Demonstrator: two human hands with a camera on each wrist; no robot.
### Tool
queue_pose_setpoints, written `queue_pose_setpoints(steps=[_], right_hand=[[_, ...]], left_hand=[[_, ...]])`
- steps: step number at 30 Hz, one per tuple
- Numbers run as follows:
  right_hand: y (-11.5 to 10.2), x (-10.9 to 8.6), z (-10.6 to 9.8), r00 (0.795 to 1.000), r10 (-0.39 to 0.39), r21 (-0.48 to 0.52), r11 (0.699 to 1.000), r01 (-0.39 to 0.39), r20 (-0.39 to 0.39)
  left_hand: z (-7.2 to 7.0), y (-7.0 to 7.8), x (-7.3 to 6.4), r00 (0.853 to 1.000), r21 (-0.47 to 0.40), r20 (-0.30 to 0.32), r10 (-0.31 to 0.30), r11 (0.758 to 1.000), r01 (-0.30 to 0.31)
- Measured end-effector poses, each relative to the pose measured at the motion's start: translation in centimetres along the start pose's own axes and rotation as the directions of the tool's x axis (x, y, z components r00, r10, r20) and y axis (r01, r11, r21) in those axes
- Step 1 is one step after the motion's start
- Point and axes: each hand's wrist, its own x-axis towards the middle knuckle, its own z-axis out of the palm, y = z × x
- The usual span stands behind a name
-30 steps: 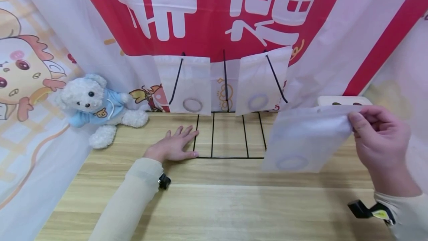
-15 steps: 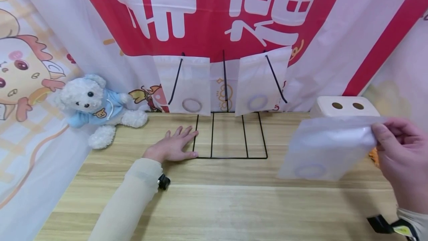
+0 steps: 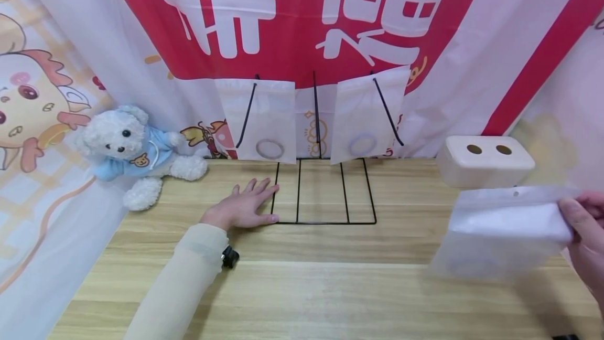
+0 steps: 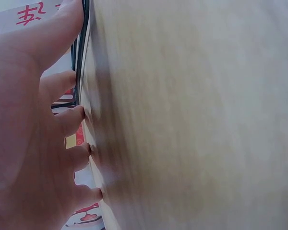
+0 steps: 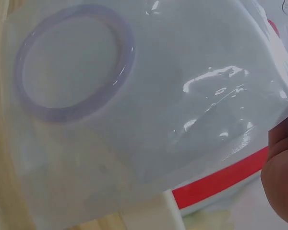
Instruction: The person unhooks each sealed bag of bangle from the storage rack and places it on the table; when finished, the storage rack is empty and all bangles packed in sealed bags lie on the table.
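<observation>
My left hand (image 3: pixel 245 207) lies with spread, straight fingers at the front left corner of a black wire rack (image 3: pixel 322 222), touching its base on the wooden table. At the right edge of the head view my right hand (image 3: pixel 587 237) pinches the side of a translucent plastic bag (image 3: pixel 505 230) with a punched hole at its top. A pale purple ring (image 5: pixel 74 112), like a bangle, shows inside this bag in the right wrist view. On the rack's hooks hang two similar bags, the left bag (image 3: pixel 259 114) with a greyish ring, the right bag (image 3: pixel 360 104) with a purplish one.
A white box with two round holes (image 3: pixel 486 164) stands at the back right, just behind the held bag. A white plush bear (image 3: pixel 137 146) in a blue top sits at the back left. Behind the rack hangs a red and white printed cloth (image 3: pixel 302 20).
My right hand has carried the bag right and toward me, away from the rack, uncovering the white box and the rack's right corner. My left hand has stayed in place.
</observation>
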Motion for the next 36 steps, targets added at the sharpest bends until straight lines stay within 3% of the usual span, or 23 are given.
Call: queue_pose_setpoints(steps=[5, 8, 14, 17, 19, 21, 26, 27, 29, 33, 35, 36], right_hand=[[0.8, 0.4, -1.4, 0.996, 0.076, 0.088, 0.993, -0.079, 0.039], [1.3, 0.8, -2.1, 0.989, 0.101, 0.123, 0.986, -0.114, 0.104], [2.2, 2.2, -2.7, 0.972, 0.169, 0.041, 0.983, -0.177, 0.162], [2.5, 3.1, -2.8, 0.955, 0.249, -0.089, 0.967, -0.237, 0.161], [2.7, 3.7, -2.9, 0.940, 0.312, -0.230, 0.933, -0.276, 0.138], [3.0, 4.2, -3.0, 0.921, 0.373, -0.389, 0.870, -0.304, 0.113], [4.0, 5.6, -3.5, 0.878, 0.473, -0.705, 0.647, -0.289, 0.075], [4.2, 5.9, -3.6, 0.872, 0.484, -0.732, 0.621, -0.280, 0.077], [4.8, 6.3, -3.9, 0.858, 0.506, -0.771, 0.578, -0.266, 0.083], [6.1, 6.7, -4.5, 0.850, 0.514, -0.806, 0.549, -0.221, 0.117], [6.7, 6.7, -4.8, 0.847, 0.519, -0.840, 0.506, -0.196, 0.115], [7.0, 6.7, -5.0, 0.847, 0.520, -0.845, 0.499, -0.193, 0.114]], left_hand=[[-0.2, 0.0, 0.1, 1.000, 0.001, -0.001, 0.000, 1.000, 0.000], [-0.1, 0.0, 0.1, 1.000, 0.004, -0.004, 0.000, 1.000, 0.000], [0.1, -0.3, 0.0, 1.000, 0.015, -0.012, 0.000, 1.000, 0.000], [0.1, -0.3, 0.0, 1.000, 0.009, -0.012, 0.000, 1.000, 0.000], [0.0, -0.3, 0.0, 1.000, 0.005, -0.010, 0.000, 1.000, 0.000], [0.0, -0.3, 0.0, 1.000, 0.006, -0.005, -0.004, 1.000, 0.004], [0.1, -0.4, 0.1, 1.000, 0.007, -0.001, -0.002, 1.000, 0.002], [0.1, -0.4, 0.1, 1.000, 0.006, -0.002, -0.002, 1.000, 0.002], [0.2, -0.4, 0.2, 1.000, 0.003, -0.003, -0.002, 1.000, 0.002], [0.2, -0.4, 0.2, 1.000, 0.001, -0.004, -0.002, 1.000, 0.002], [0.2, -0.4, 0.2, 1.000, 0.003, -0.002, -0.002, 1.000, 0.002], [0.2, -0.4, 0.2, 1.000, 0.004, -0.002, -0.002, 1.000, 0.002]])
